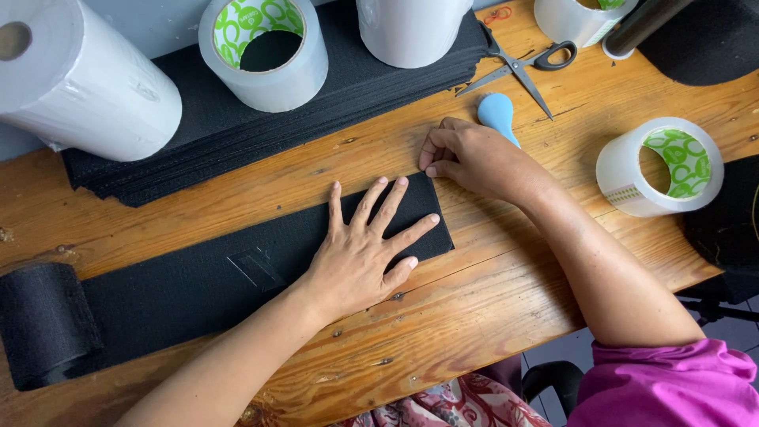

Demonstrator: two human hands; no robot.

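A long black fabric strip (198,281) lies across the wooden table (490,316), its left end rolled up (39,324). My left hand (364,249) presses flat on the strip's right end, fingers spread. My right hand (470,154) has its fingers curled at the strip's upper right corner; whether it pinches the fabric I cannot tell. A light blue handle (498,115) pokes out from behind my right hand.
A stack of black fabric sheets (237,119) lies at the back with white rolls (79,79) and a clear tape roll (265,51) on it. Scissors (518,67) lie at the back right. Another tape roll (660,166) stands at right, beside dark fabric (727,213).
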